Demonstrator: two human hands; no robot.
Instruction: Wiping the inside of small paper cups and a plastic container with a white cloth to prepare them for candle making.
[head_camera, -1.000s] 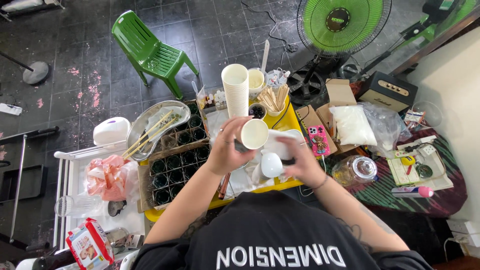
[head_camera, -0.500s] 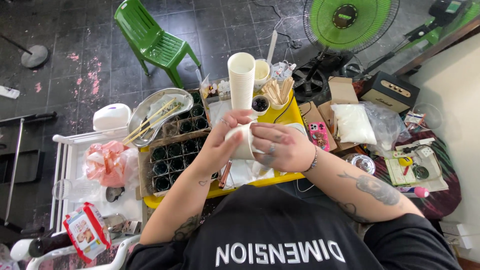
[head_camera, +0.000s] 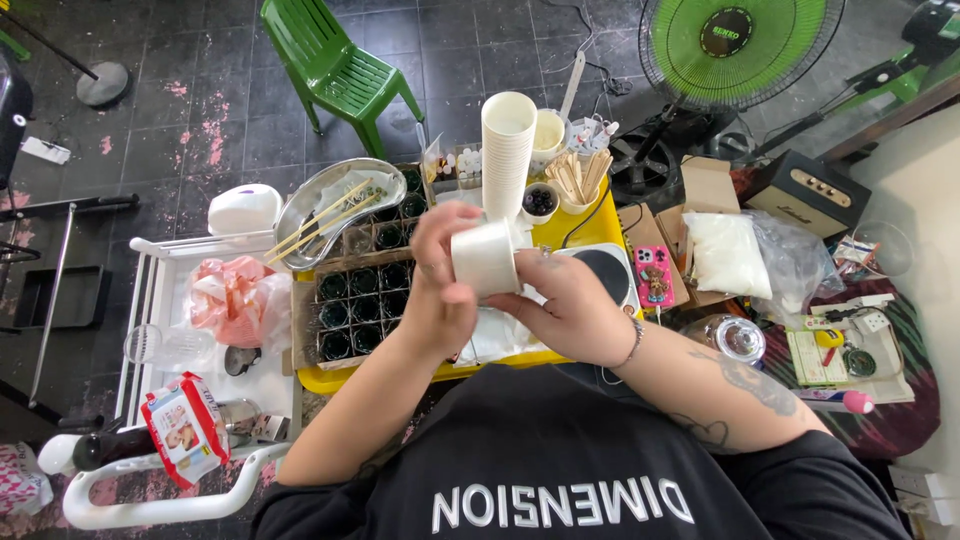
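White and smooth, a small paper cup (head_camera: 486, 258) lies on its side between both hands above the middle of the yellow tray table (head_camera: 578, 226). The left hand (head_camera: 440, 275) curls around the cup's left side with the fingers closed on it; the right hand (head_camera: 565, 305) cups it from below and the right, thumb pressed against its wall. The cup's mouth is turned away, so its inside cannot be seen.

Just behind the hands a tall stack of white paper cups (head_camera: 507, 150) stands upright near the tray's far edge, beside a tub of flat wooden sticks (head_camera: 581, 178) and a small bowl of dark round pieces (head_camera: 540, 201). Toward the left edge a cardboard box of dark glass jars (head_camera: 358, 300) sits in rows, partly covered by the left forearm. A shiny oval metal dish (head_camera: 330, 200) holding thin wooden sticks rests at the box's far corner. A pink crumpled plastic bag (head_camera: 232, 297) lies on the white rack (head_camera: 140, 310) to the left. What lies on the tray under the hands is hidden.
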